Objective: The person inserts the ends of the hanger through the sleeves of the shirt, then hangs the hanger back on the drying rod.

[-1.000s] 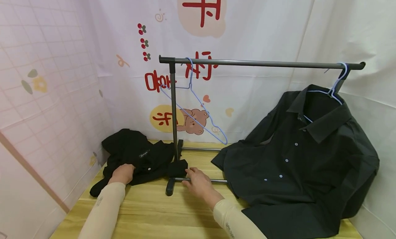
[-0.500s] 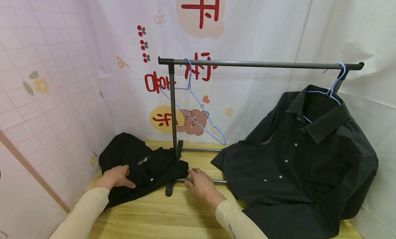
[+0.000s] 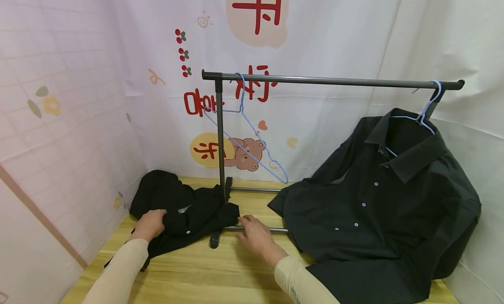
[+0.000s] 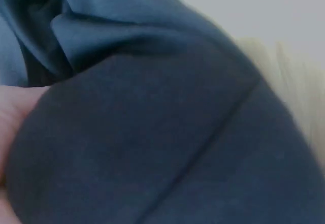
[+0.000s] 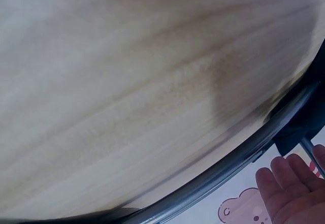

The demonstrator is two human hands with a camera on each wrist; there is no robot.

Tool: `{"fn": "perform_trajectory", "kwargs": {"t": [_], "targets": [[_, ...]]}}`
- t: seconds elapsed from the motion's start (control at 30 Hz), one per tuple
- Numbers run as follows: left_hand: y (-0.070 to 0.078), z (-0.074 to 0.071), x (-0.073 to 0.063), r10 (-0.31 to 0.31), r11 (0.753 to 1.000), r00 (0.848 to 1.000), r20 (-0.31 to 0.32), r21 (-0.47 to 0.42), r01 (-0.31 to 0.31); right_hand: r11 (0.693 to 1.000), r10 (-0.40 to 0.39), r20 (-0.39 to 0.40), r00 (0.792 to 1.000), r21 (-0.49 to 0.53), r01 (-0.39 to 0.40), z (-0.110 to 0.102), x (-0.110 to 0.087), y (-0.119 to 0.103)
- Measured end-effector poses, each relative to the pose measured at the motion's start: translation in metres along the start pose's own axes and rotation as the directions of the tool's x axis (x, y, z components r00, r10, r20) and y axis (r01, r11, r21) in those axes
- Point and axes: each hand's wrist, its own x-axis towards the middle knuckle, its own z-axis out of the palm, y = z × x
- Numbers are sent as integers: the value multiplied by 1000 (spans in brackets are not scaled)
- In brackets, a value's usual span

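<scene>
A crumpled black shirt (image 3: 197,212) with a pale button and a small label lies on the table at left. My left hand (image 3: 150,224) grips its near left part, with cloth bunched at the fingers. In the left wrist view, dark cloth (image 4: 152,132) fills most of the picture and only part of the hand (image 4: 12,117) shows at the edge. My right hand (image 3: 255,235) is at the shirt's right tip, over the lower bar of the rack. Its fingers (image 5: 284,178) are extended and hold nothing in the right wrist view.
A metal clothes rack (image 3: 315,80) stands on the wooden table (image 3: 204,277). An empty blue hanger (image 3: 252,153) hangs near its left end. Another black shirt (image 3: 393,207) hangs on a hanger at right, its hem spread on the table. Printed cloth (image 3: 323,33) covers the wall behind.
My left hand let go of the shirt, spread over its left side, then took hold of the cloth again. The shirt has shifted, its near edge now lower. My right hand has hardly moved.
</scene>
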Motion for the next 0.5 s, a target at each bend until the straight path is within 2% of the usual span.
{"fn": "perform_trajectory", "kwargs": {"t": [0.1,0.17,0.23,0.37,0.5], "targets": [[1,-6,-2,45,997,995,-87,-65,-51,1000,-6,7,1000,3,6,2,0,0],[6,-13,-5,88,990,985,-147,-100,-104,1000,2,10,1000,18,-2,3,0,-1],[15,-21,-8,135,978,975,-177,-133,-160,999,18,18,1000,41,-19,3,0,-2],[44,-36,-13,230,948,952,-203,-173,-266,993,43,9,999,106,-43,1,-1,-2],[82,-44,-19,328,902,920,-216,-219,-373,988,-15,-41,999,150,21,-1,0,1]]}}
